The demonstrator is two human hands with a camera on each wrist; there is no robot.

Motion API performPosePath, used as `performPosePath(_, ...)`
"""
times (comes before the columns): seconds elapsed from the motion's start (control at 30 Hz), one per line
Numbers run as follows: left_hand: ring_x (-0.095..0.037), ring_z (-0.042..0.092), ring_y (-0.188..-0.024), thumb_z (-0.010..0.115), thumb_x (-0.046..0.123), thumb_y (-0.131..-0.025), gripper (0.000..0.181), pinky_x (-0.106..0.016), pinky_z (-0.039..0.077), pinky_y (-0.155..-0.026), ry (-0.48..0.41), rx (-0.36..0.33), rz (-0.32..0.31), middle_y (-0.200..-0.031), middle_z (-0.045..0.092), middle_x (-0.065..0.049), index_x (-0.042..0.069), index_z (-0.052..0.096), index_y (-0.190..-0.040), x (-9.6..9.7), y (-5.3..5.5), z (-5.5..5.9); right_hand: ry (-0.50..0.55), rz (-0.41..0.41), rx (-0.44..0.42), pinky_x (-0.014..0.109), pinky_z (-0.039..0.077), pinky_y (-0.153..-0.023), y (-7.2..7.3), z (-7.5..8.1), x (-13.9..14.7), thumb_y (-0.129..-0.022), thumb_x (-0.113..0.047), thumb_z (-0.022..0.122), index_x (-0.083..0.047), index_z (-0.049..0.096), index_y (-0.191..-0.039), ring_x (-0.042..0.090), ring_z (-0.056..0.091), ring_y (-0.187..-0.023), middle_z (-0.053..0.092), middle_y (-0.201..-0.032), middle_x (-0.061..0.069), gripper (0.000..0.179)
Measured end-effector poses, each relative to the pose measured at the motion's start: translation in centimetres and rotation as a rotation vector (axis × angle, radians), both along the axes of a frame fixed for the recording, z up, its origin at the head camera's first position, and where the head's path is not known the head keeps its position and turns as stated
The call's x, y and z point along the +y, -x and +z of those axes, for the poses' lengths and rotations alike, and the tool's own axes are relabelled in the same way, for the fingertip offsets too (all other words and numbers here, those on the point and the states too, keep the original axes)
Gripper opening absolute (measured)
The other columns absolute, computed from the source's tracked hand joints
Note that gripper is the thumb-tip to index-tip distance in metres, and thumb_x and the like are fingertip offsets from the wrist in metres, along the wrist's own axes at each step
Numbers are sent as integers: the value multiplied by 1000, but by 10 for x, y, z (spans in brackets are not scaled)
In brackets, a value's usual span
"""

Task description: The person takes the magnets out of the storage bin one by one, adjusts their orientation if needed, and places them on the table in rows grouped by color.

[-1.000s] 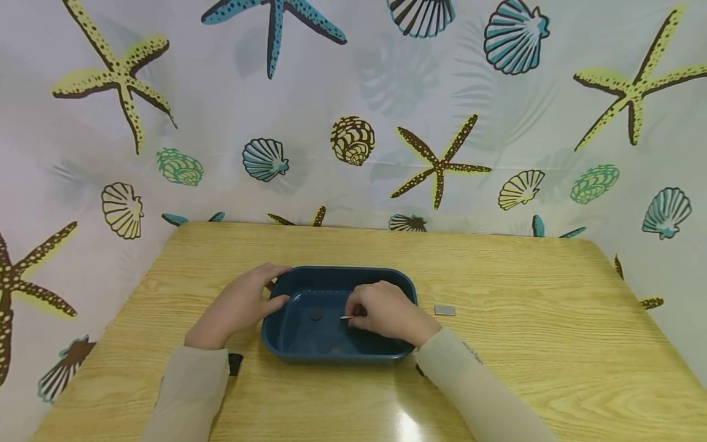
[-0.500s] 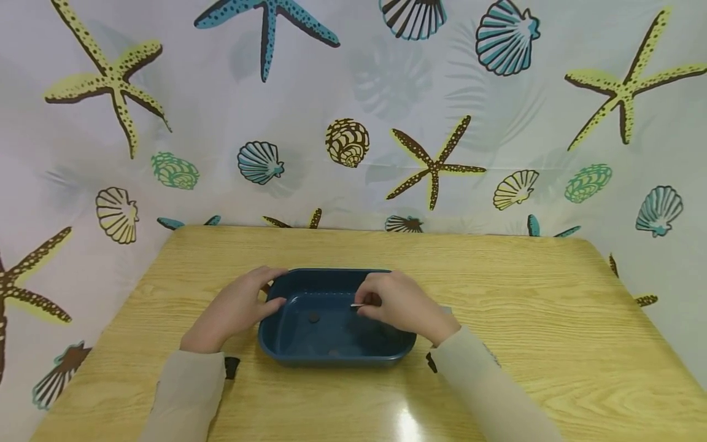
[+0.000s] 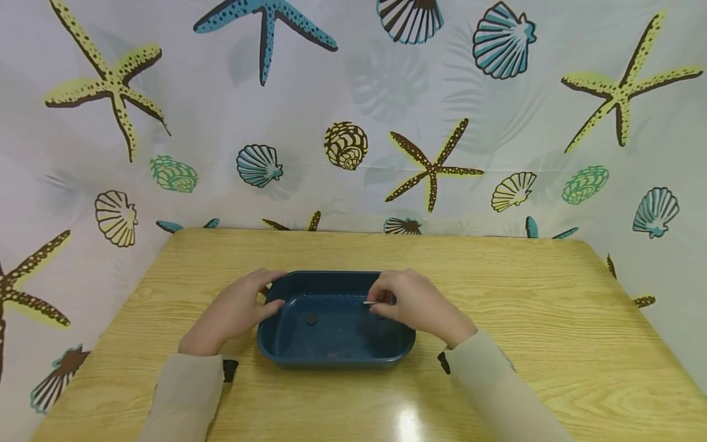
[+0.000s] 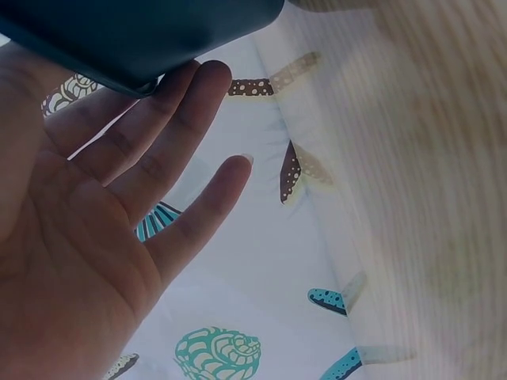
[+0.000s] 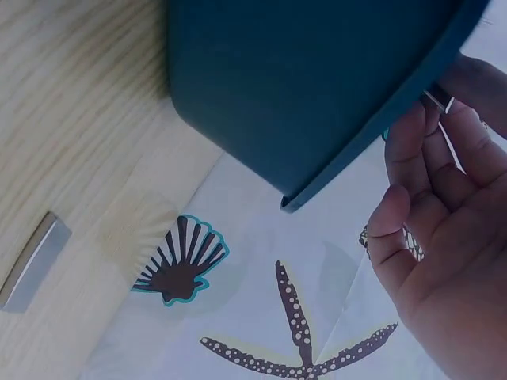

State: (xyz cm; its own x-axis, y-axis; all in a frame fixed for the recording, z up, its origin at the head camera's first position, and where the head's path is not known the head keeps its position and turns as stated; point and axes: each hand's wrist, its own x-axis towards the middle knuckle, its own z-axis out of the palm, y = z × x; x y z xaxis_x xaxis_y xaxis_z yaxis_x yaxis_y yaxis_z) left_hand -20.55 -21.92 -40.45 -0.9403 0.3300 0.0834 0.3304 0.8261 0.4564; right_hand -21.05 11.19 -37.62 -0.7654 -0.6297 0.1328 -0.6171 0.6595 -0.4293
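Observation:
My left hand (image 3: 234,310) holds the left end of a dark blue plastic basin (image 3: 337,362), thumb on the inner side and fingers outside. In the left wrist view those fingers (image 4: 170,150) lie along the outer wall. Over the basin's right part, my right hand (image 3: 411,304) pinches a small thin silvery piece (image 3: 369,302) between thumb and fingers. The right wrist view shows the silvery piece (image 5: 438,97) just past the rim, mostly covered by fingers. A dark round spot (image 3: 312,319) shows on the basin floor.
A flat silver rectangular bar (image 5: 36,261) lies on the wood-grain table (image 3: 525,294), right of the basin; my right arm hides it in the head view. A white curtain (image 3: 309,92) with shells and starfish hangs behind the table.
My right hand has moved to the right and slightly away from me, still pinching the silvery piece. The left hand keeps its hold on the basin.

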Motion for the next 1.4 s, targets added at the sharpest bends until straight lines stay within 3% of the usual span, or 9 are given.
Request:
performPosePath(0.47, -33, 67, -109, 67, 12, -98, 49, -42, 59, -81, -31, 8, -2, -134, 66, -18, 4, 57, -145, -2, 0, -1, 53, -50, -20, 25, 53, -76, -4, 1, 27, -91, -19, 79, -18, 77, -98, 4, 60, -81, 69, -92, -9, 7)
performPosePath(0.77, -31, 67, -107, 67, 12, -98, 48, -39, 57, -80, -27, 16, -1, -133, 67, -17, 4, 57, -145, -3, 1, -3, 88, -93, -36, 36, 58, -82, -4, 0, 46, -91, -17, 79, -19, 75, -96, 6, 61, -85, 69, -92, -8, 6)
performPosePath(0.9, -32, 67, -108, 67, 11, -98, 48, -41, 58, -82, -28, 14, -5, -133, 67, -18, 3, 57, -145, -2, 1, -3, 109, -113, -46, 32, 57, -80, -4, -1, 57, -92, -16, 78, -19, 75, -96, 6, 61, -84, 69, -92, -8, 6)
performPosePath(1.4, -32, 67, -108, 66, 11, -98, 48, -42, 58, -83, -27, 11, -9, -134, 66, -18, 3, 57, -145, -3, 1, -3, 163, -265, -100, 34, 48, -81, -6, -9, 106, -94, -19, 76, -22, 76, -97, 10, 61, -87, 70, -94, -7, 5)
